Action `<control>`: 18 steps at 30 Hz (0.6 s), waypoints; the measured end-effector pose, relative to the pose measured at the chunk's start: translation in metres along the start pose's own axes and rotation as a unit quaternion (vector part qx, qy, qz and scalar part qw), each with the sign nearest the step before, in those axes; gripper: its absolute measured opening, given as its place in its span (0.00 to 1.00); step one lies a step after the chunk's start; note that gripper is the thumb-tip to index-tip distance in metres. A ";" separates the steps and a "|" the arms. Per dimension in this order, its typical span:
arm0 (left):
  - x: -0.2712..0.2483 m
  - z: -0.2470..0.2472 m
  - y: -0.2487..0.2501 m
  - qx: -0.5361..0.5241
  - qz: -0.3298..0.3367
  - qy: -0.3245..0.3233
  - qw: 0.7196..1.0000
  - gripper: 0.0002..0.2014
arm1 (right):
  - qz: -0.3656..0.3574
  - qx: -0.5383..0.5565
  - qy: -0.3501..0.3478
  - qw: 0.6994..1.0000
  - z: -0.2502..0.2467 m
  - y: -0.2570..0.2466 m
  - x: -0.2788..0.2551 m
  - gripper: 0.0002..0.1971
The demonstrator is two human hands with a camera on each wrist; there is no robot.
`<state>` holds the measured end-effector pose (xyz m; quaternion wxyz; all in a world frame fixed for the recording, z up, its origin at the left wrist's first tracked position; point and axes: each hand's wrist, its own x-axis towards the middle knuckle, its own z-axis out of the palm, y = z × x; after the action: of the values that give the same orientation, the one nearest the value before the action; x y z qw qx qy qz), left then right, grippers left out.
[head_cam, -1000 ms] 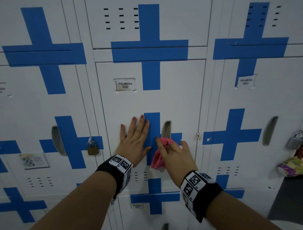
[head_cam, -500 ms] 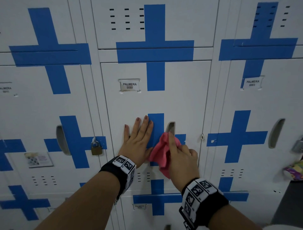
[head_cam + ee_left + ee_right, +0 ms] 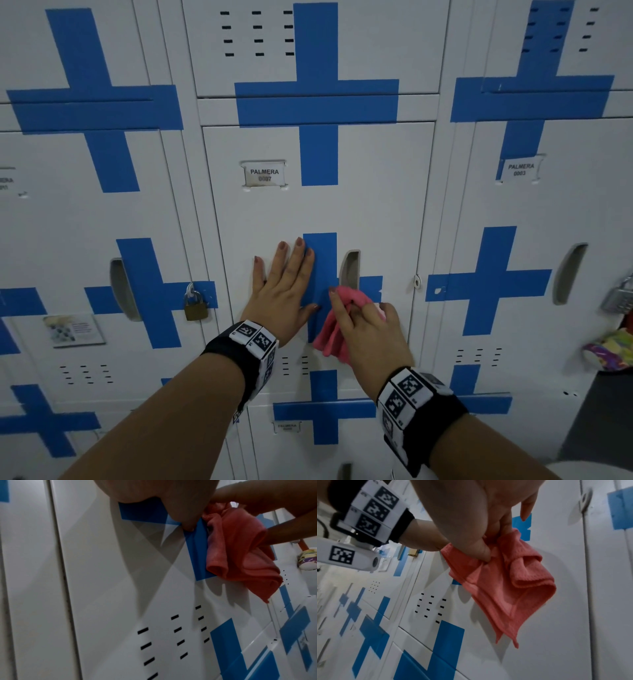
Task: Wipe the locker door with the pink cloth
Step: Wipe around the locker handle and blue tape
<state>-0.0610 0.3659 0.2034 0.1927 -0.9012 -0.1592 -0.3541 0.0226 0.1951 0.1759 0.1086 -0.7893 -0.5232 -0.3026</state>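
Against the middle locker door (image 3: pixel 376 212), the one labelled 0007, the left hand (image 3: pixel 282 294) lies flat with straight, spread fingers, bracing the panel beside the blue cross (image 3: pixel 320 274). Just to its right, the right hand (image 3: pixel 368 330) pinches the pink cloth (image 3: pixel 330 337) between thumb and curled fingers; the right wrist view shows most of the cloth (image 3: pixel 503 588) hanging loose below the grip in folds, not spread against the metal. The cloth sits below the recessed handle slot (image 3: pixel 350 269), over the lower arm of the cross. Wiping appears to be under way but far from finished, with the label area and the vented lower panel apparently unreached. A good next stroke would call for flattening the cloth under the palm and sweeping with steady pressure, minding the handle slot, where a fold could snag.
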 end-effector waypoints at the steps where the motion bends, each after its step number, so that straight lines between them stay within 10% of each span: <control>1: -0.001 0.000 0.000 0.000 0.000 -0.001 1.000 0.54 | -0.003 -0.009 -0.004 1.000 0.000 -0.001 0.001 0.53; 18: 0.000 0.000 0.000 -0.002 -0.004 -0.012 1.000 0.54 | 0.004 0.054 -0.009 0.999 -0.025 0.006 0.011 0.40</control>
<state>-0.0613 0.3656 0.2032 0.1875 -0.9051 -0.1644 -0.3444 0.0219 0.1880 0.2032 0.1471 -0.7869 -0.5368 -0.2666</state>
